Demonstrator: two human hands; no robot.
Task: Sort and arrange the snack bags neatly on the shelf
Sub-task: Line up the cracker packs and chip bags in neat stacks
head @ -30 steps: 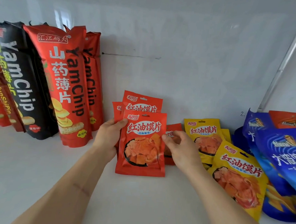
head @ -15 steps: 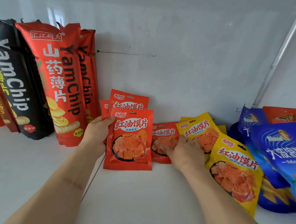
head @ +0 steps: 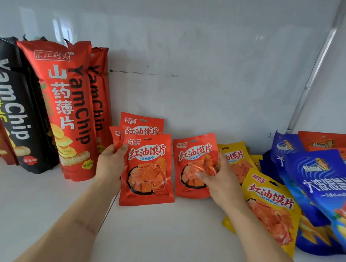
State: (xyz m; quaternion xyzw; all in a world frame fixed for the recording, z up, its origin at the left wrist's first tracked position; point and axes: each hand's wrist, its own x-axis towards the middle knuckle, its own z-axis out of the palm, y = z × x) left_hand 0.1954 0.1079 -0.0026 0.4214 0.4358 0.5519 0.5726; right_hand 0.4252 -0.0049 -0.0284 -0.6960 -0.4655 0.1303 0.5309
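A small red snack bag (head: 147, 169) stands upright at the shelf's middle, and my left hand (head: 110, 163) holds its left edge with the thumb on its front. Behind it stand two more red bags of the same kind (head: 142, 124). To its right my right hand (head: 218, 179) grips a second red bag (head: 192, 164), lifted upright off the shelf floor. Yellow bags of the same snack (head: 271, 205) lie tilted to the right of that hand.
Tall red YamChip bags (head: 68, 108) and a black YamChip bag (head: 13, 109) stand in a row at the left. Blue snack bags (head: 322, 184) and orange ones (head: 323, 141) are heaped at the right. The white shelf floor (head: 161, 241) lies in front; the back wall is close behind.
My right hand left the front red bag, reached right, took the red bag lying beside the yellow ones and raised it upright. The left hand kept its hold on the front bag.
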